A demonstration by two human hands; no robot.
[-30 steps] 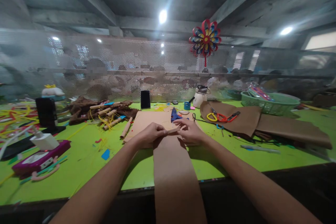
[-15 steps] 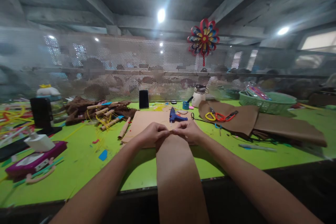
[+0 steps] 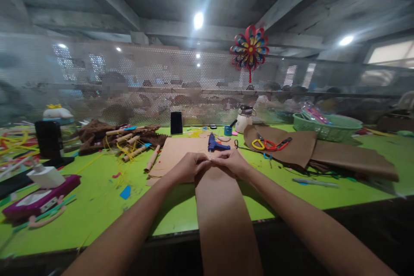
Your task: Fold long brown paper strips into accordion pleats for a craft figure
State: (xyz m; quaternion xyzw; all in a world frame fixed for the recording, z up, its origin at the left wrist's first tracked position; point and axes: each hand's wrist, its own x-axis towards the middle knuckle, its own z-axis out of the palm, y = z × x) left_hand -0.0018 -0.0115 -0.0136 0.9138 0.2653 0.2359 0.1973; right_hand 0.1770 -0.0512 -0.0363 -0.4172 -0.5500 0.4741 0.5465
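Note:
A long brown paper strip (image 3: 223, 215) runs from the table's near edge up to my hands. My left hand (image 3: 187, 167) and my right hand (image 3: 231, 163) meet at its far end, fingertips pinched together on the folded edge of the paper. Under the hands lies a flat cardboard sheet (image 3: 176, 153) on the green table (image 3: 97, 198). A blue glue gun (image 3: 215, 143) rests on the cardboard just beyond my right hand.
Scissors with yellow and red handles (image 3: 268, 143) lie on brown paper sheets (image 3: 339, 155) at right, near a green basket (image 3: 326, 127). Rolled paper sticks (image 3: 136, 146), a black phone (image 3: 176, 122), a white jar (image 3: 245, 119) and a magenta box (image 3: 39, 198) sit around. A mesh screen stands behind.
My hands have drawn closer together on the end of the strip, the right hand moving left toward the left. The view has shifted slightly.

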